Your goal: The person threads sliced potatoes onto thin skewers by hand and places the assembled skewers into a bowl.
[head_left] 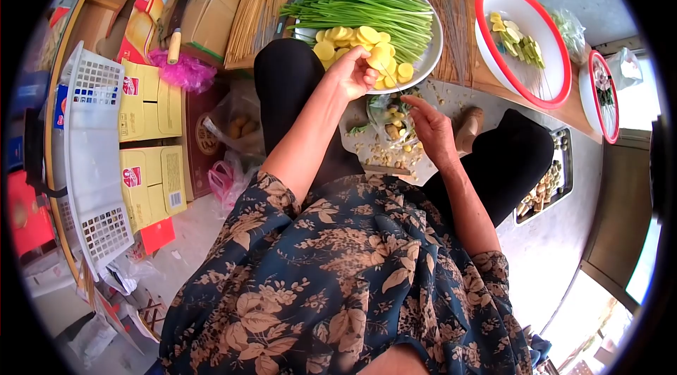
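My left hand pinches a round yellow potato slice above the near edge of a large white plate. Below and to the right, my right hand is closed at the fingertips on what looks like a thin skewer, only faintly visible, running toward the slice. More yellow slices lie heaped on the plate beside a thick bundle of long green chives. Thin dark skewers lie to the plate's right, and pale wooden sticks to its left.
A red-rimmed white basin holds skewered slices; a smaller red-rimmed basin stands farther right. Under the table are a plastic bag of vegetables and scraps. At left are a knife on a cardboard box, and yellow cartons.
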`<state>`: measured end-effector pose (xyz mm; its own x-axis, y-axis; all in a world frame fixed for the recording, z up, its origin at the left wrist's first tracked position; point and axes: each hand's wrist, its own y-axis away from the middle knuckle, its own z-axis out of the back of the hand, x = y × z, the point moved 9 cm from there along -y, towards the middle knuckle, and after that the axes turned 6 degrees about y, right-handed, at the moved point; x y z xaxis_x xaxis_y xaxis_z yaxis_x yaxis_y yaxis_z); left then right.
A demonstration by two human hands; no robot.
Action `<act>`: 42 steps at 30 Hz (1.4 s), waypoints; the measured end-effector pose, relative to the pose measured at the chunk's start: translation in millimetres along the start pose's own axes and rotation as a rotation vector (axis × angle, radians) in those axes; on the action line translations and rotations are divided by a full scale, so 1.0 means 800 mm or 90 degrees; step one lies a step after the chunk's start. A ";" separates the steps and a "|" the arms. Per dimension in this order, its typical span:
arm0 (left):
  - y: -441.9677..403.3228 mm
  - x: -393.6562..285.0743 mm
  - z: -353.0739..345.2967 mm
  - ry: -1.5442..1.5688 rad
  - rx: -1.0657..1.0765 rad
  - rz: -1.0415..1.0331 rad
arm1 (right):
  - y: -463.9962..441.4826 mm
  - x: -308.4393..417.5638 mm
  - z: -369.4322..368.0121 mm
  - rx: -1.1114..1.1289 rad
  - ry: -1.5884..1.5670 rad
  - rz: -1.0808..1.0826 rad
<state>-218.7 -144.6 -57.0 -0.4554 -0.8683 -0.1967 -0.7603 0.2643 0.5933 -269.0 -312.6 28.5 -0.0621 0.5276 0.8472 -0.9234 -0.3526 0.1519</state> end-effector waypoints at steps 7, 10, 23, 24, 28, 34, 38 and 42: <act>0.005 0.003 -0.007 0.006 0.016 0.034 | -0.007 -0.016 -0.004 -0.002 -0.095 0.005; 0.007 0.003 -0.007 0.006 0.006 0.036 | -0.007 -0.022 -0.008 0.028 -0.145 -0.059; 0.013 0.002 -0.011 -0.006 0.020 0.046 | -0.005 -0.016 -0.017 0.089 -0.289 -0.081; 0.013 0.003 -0.010 -0.007 0.019 0.046 | -0.004 -0.016 -0.019 0.105 -0.328 -0.092; 0.011 0.030 -0.011 -0.057 0.039 0.074 | -0.008 -0.011 -0.025 0.132 -0.390 -0.092; 0.016 0.049 -0.011 -0.180 0.043 0.034 | -0.013 -0.017 -0.021 0.085 -0.356 -0.077; 0.018 -0.019 -0.010 -0.415 -0.028 -0.200 | -0.013 -0.009 -0.012 0.061 -0.369 -0.097; 0.044 -0.116 -0.063 -0.847 -0.168 -0.683 | -0.013 -0.009 -0.003 0.030 -0.362 -0.118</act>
<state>-180.1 -76.3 21.7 0.0201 0.3524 -0.9356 -0.9279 -0.3420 -0.1487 -259.8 -310.6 19.8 0.3228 0.0922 0.9420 -0.8808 -0.3350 0.3346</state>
